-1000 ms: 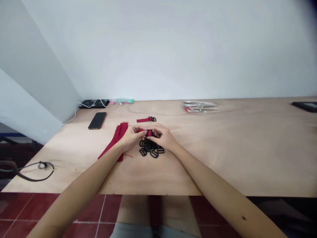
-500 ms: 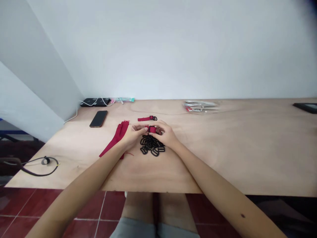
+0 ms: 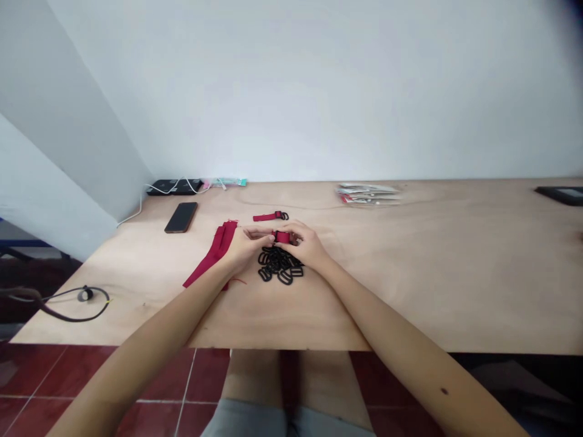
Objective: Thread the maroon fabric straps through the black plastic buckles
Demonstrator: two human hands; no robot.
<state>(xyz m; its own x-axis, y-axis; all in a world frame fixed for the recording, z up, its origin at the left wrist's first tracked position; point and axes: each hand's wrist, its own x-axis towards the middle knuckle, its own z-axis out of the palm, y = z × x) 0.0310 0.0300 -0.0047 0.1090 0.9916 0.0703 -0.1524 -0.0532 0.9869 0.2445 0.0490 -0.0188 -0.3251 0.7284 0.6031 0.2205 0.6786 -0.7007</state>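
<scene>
Red strap (image 3: 282, 237) in the head view is held just above the table (image 3: 410, 273), at the far edge of the pile of black buckles (image 3: 279, 267). The left hand (image 3: 243, 246) pinches its left end, where a dark buckle seems to sit, though it is too small to be sure. The right hand (image 3: 305, 246) pinches its right end, fingers curled over it. As things lie, one finished strap (image 3: 269, 216) with a black ring rests alone on the far side. The stack of bare straps (image 3: 212, 255) to the left and most buckles look untouched, so I judge the work barely begun, with the red strap only the second piece. A phone (image 3: 181, 216) lies far left.
</scene>
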